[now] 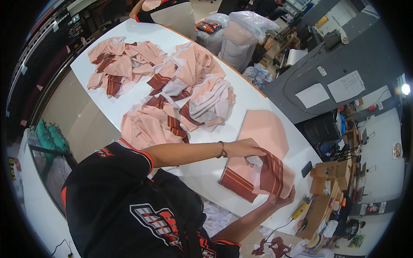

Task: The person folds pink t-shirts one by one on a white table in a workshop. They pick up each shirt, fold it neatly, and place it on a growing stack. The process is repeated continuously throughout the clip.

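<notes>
A peach fabric piece with a maroon, orange-striped band (271,171) is held up and curled, its white underside partly showing. My left hand (244,148) grips its upper edge, a dark bracelet on the wrist. At the lower corner, my right hand (284,198) holds the same piece; its fingers are partly hidden by the cloth. Beneath lie flat, cut peach fabric panels (264,127) on the white table (206,174). A maroon striped border (238,184) shows at their near end.
Crumpled peach and maroon fabric pieces (151,121) are heaped across the table's other half. A dark phone (307,169), a yellow corded tool (300,211) and cardboard boxes (326,172) are on the right. Another person (172,16) is at the far end, near stuffed sacks (237,45).
</notes>
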The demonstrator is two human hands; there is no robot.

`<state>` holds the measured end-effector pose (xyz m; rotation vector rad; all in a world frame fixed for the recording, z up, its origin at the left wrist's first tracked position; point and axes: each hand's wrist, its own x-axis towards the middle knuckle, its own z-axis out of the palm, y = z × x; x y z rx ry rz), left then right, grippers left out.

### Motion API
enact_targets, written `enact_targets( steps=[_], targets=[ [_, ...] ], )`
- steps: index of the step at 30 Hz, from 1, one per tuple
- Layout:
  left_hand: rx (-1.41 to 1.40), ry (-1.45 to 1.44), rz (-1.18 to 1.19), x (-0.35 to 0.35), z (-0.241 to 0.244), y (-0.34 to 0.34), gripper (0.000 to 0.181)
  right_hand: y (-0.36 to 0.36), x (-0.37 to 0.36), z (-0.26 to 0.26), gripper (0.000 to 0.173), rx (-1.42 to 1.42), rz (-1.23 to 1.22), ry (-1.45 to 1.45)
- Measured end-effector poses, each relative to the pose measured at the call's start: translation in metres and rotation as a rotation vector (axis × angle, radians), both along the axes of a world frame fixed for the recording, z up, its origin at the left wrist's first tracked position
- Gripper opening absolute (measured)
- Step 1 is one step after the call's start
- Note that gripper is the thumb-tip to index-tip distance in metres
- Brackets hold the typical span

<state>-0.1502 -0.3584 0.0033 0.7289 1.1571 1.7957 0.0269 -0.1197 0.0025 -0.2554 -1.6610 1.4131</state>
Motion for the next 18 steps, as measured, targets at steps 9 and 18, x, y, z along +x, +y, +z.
enact_targets(
  steps=[9,18],
  targets=[
    [-0.099,0.380,0.118,0.019,0.028,0.008,0.035,-0.026,0.004,-0.046,0.047,-0.377,0.458,-0.257],
    [-0.012,1.234,0.230,-0.012,0.078,-0.008,0.011,0.101,0.010,0.013,0.055,-0.602,0.755,-0.121]
  ],
)
